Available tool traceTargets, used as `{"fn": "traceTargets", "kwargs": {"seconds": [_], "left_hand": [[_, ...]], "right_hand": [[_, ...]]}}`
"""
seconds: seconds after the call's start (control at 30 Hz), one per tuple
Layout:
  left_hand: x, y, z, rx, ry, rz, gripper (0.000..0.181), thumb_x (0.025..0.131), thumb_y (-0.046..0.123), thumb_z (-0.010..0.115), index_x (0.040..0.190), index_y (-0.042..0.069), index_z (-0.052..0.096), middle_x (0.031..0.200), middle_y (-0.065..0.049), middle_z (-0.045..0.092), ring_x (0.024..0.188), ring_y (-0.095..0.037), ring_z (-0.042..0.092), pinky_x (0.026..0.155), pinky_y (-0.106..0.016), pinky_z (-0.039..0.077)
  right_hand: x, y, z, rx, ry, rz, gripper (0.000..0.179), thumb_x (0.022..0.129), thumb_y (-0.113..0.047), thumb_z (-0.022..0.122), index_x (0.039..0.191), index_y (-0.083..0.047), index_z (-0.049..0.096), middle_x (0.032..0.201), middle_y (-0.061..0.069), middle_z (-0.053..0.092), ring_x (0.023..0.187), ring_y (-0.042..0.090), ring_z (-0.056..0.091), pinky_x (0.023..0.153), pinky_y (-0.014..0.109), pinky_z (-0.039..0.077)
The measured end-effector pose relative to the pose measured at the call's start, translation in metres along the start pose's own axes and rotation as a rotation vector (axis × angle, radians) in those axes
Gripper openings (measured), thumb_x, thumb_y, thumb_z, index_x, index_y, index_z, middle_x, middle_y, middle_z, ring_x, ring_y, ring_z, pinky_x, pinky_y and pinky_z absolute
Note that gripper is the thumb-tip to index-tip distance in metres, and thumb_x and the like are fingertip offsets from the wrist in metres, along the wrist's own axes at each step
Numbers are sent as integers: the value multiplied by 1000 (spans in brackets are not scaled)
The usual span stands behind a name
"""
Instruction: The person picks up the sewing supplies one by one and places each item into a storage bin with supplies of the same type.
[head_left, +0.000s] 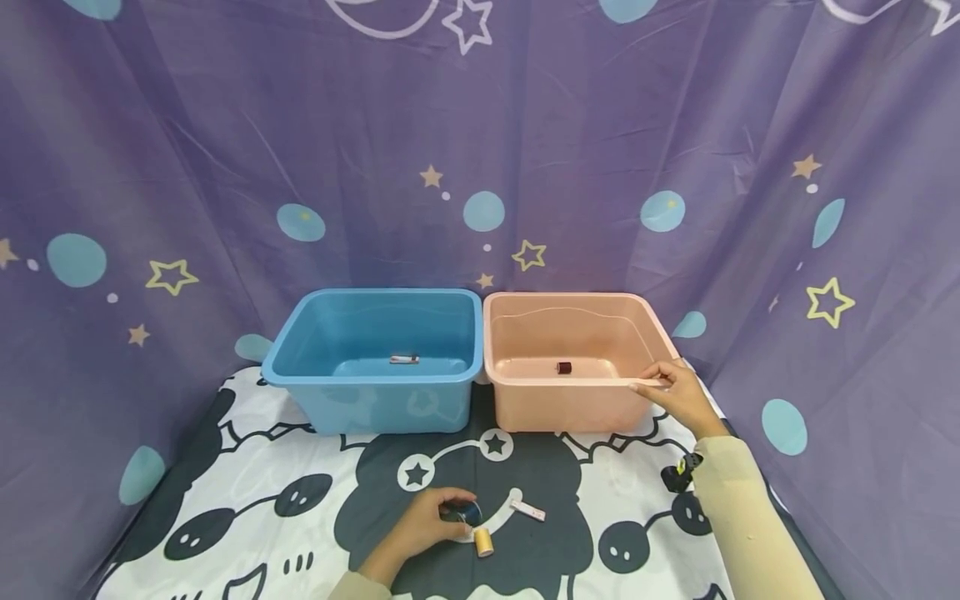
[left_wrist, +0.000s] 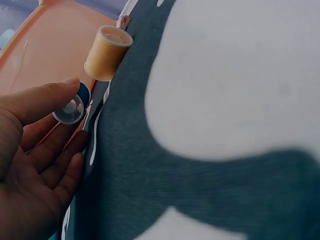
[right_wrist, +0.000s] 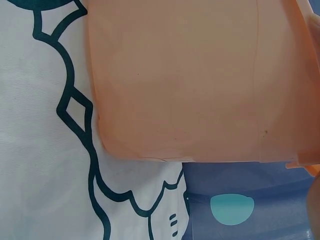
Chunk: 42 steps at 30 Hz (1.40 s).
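1. I am looking through the head camera at a purple curtain (head_left: 375,108) printed with stars and blue ovals, hung behind a white-and-charcoal cartoon cloth (head_left: 611,487).
2. At the middle of the frame, two plastic bins stand side by side: a blue bin (head_left: 375,380) on the left, a peach bin (head_left: 570,408) on the right. The blue one holds a slim pale stick-like item (head_left: 404,359); the peach one holds a maroon thread spool (head_left: 564,367).
3. At lower centre, I see the left hand (head_left: 424,525) pinching a dark blue thread spool (head_left: 469,512) between thumb and fingers. At right, the right hand (head_left: 678,402) grips the peach bin's front right corner by its rim.
4. The key relation: the peach bin lies up and to the right of the held spool, with the left hand nearer that spool and the right hand at the bin. In the left wrist view, the spool's clear end faces me, its axis running toward upper right.
5. Just right of the left hand, a yellow thread spool (head_left: 483,543) appears to lie on its side, axis roughly top to bottom; above it rests a white-and-pink strip (head_left: 528,510).
6. I cannot tell whether the held spool touches the cloth, nor what the strips are. The right wrist view is mostly bin wall, fingers cut off at its edge.
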<state>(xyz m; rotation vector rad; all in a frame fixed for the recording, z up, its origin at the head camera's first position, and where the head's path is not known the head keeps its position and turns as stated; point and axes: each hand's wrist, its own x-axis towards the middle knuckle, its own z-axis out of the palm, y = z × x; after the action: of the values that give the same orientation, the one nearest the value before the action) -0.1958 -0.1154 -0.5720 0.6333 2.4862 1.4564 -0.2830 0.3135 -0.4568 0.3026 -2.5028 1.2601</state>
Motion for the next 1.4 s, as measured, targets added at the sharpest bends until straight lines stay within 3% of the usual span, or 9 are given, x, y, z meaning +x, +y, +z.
{"fn": "traceTargets", "kwargs": {"seconds": [0.23, 0.5, 0.77, 0.9, 1.17, 1.4], "left_hand": [[4, 4, -2, 42, 42, 18, 37, 72, 16, 80, 107, 7, 70, 103, -4, 69, 94, -17, 62, 79, -29, 51], [15, 14, -2, -13, 26, 11, 39, 75, 13, 78, 111, 3, 67, 108, -7, 68, 102, -25, 64, 88, -33, 51], [21, 29, -4, 5, 56, 34, 40, 74, 12, 79, 111, 2, 67, 109, -8, 68, 102, -28, 64, 89, -39, 51], [25, 37, -5, 22, 60, 39, 40, 74, 12, 79, 111, 2, 67, 109, -7, 68, 103, -30, 63, 89, -44, 50], [33, 47, -6, 9, 74, 32, 40, 75, 14, 79, 112, 3, 67, 110, -5, 68, 104, -27, 63, 89, -41, 51], [39, 56, -7, 39, 94, 87, 39, 75, 14, 78, 111, 3, 68, 112, -8, 67, 104, -27, 63, 90, -39, 51]], "right_hand": [[1, 4, 1, -14, 9, 8, 17, 77, -15, 78, 84, -4, 66, 87, 7, 52, 81, 10, 41, 68, 19, 39], [2, 0, 0, -30, -4, 10, 17, 78, -13, 77, 84, -2, 67, 88, 9, 54, 82, 10, 41, 67, 18, 40], [-3, -35, -5, -15, -16, 9, 14, 79, -3, 74, 84, 5, 64, 86, 16, 59, 82, 17, 46, 65, 17, 41], [-6, -42, -6, -14, -10, 13, 13, 79, -2, 73, 84, 6, 64, 86, 16, 58, 83, 18, 46, 65, 16, 41], [-8, -42, -6, 12, -12, -4, 14, 79, -2, 74, 84, 7, 64, 87, 18, 56, 83, 20, 43, 67, 15, 39], [-5, -34, -4, 7, -10, -7, 15, 78, -2, 74, 83, 6, 64, 86, 17, 57, 82, 19, 44, 64, 16, 40]]}}
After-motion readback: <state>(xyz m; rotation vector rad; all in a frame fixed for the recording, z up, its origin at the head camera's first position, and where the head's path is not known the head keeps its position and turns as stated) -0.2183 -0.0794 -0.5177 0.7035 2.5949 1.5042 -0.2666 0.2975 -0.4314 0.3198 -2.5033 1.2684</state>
